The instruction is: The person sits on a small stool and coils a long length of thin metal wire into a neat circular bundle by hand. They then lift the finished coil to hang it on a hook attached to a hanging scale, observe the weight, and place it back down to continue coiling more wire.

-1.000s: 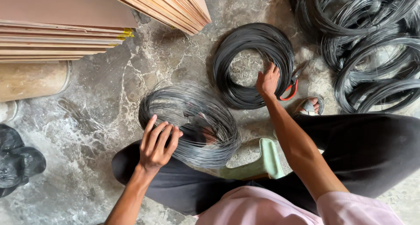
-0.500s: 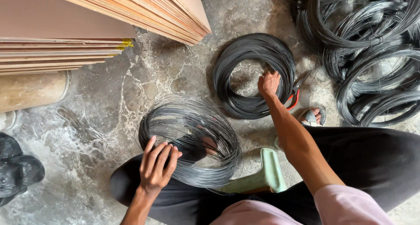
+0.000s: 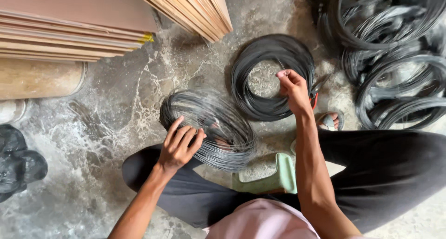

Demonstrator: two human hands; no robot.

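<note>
Mottled grey concrete floor (image 3: pixel 116 104), with stacked plywood sheets (image 3: pixel 69 25) along the upper left and a black bag (image 3: pixel 16 164) at the left edge. Sat low on a pale green stool (image 3: pixel 274 176), dark trousers drawn up on both sides. Left hand (image 3: pixel 179 144) laid on the near rim of a shiny grey wire coil (image 3: pixel 209 127), fingers spread apart and curled over the strands, pressing rather than clamping. Coil blurred, so possibly caught mid-turn; hard to tell. Right hand (image 3: pixel 292 90) raised over the inner edge of a darker wire coil (image 3: pixel 272 76) lying flat just beyond the first, thumb and fingertips pinched together on what looked like a single thin strand. Heap of more black coils (image 3: pixel 395 58) piled at the upper right, well apart from the left hand. Sandalled foot (image 3: pixel 330 120) tucked beside the dark coil.
</note>
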